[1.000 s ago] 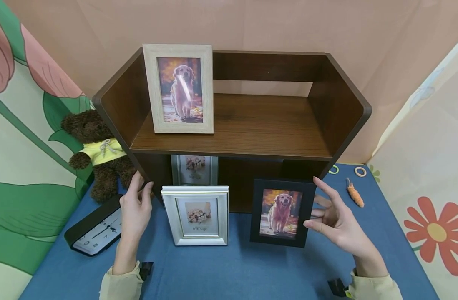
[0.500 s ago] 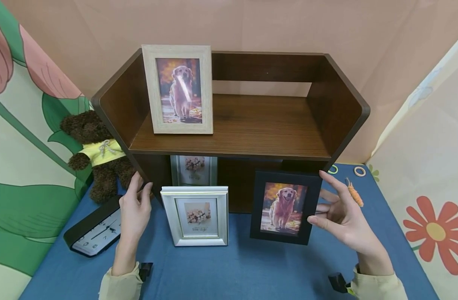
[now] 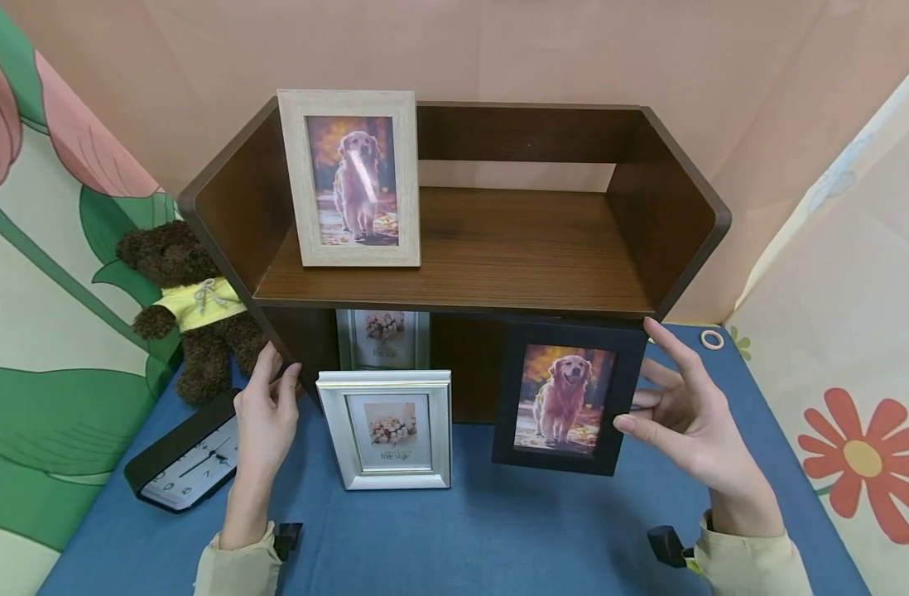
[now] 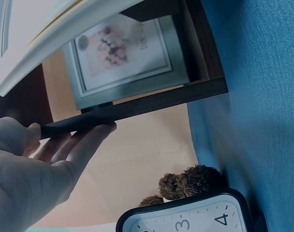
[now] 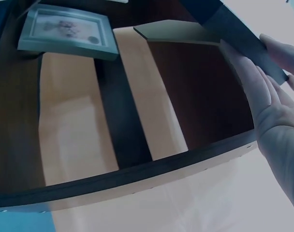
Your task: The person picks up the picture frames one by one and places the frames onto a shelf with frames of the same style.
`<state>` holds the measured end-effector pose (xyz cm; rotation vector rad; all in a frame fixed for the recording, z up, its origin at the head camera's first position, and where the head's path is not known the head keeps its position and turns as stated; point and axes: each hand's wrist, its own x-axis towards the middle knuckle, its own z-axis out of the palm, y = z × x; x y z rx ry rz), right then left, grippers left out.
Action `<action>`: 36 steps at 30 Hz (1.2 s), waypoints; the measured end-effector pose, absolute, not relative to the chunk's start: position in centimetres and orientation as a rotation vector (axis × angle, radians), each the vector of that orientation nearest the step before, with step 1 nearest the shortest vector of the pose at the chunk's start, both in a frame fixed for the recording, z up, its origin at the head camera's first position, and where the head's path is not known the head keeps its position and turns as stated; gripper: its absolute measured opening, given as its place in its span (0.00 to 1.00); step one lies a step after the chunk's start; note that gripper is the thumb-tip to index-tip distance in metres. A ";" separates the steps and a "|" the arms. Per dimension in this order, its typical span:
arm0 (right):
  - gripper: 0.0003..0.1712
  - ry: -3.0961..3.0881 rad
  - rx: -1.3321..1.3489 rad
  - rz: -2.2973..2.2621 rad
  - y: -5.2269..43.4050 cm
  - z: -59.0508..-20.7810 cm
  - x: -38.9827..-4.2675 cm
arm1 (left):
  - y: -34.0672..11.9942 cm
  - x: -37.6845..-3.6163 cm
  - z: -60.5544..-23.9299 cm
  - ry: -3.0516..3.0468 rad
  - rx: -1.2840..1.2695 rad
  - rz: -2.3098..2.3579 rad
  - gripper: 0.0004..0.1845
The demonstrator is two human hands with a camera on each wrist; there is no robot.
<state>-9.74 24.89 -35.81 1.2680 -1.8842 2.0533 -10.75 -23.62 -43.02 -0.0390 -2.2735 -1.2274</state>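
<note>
My right hand (image 3: 700, 422) pinches the right edge of a black picture frame (image 3: 562, 401) with a dog photo. It is slightly tilted, in front of the lower compartment's right part. In the right wrist view, thumb and fingers of the right hand (image 5: 282, 106) hold this black frame (image 5: 234, 36) edge-on. My left hand (image 3: 266, 414) grips the front edge of the left side panel of a dark brown wooden shelf (image 3: 529, 248). The left wrist view has thumb and fingers on either side of that panel (image 4: 152, 107). A silver-white picture frame (image 3: 386, 430) stands in front.
A cream picture frame (image 3: 361, 178) stands on the upper shelf, left. Another frame, grey-green (image 3: 383, 339), is inside the lower compartment. On the left are a brown teddy bear (image 3: 201, 306) and a black-cased clock (image 3: 186, 455). A ring (image 3: 711, 339) lies at the right on the blue cloth.
My right hand has raised the black frame a little and moved it slightly right, closer to the upper shelf board. The left hand keeps its place on the shelf's panel.
</note>
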 end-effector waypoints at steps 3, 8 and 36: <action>0.59 -1.872 1.264 2.036 24.7 -35.3 -9.8 | -23.6 -10.8 -43.0 -2.272 -0.038 -1.224 0.28; 0.58 -1.860 1.235 2.005 24.5 -34.5 -9.9 | -23.7 -10.7 -43.2 -2.265 -0.043 -1.226 0.27; 0.58 -1.803 1.159 1.957 24.4 -30.8 -9.8 | -23.5 -10.7 -43.2 -2.247 -0.044 -1.231 0.27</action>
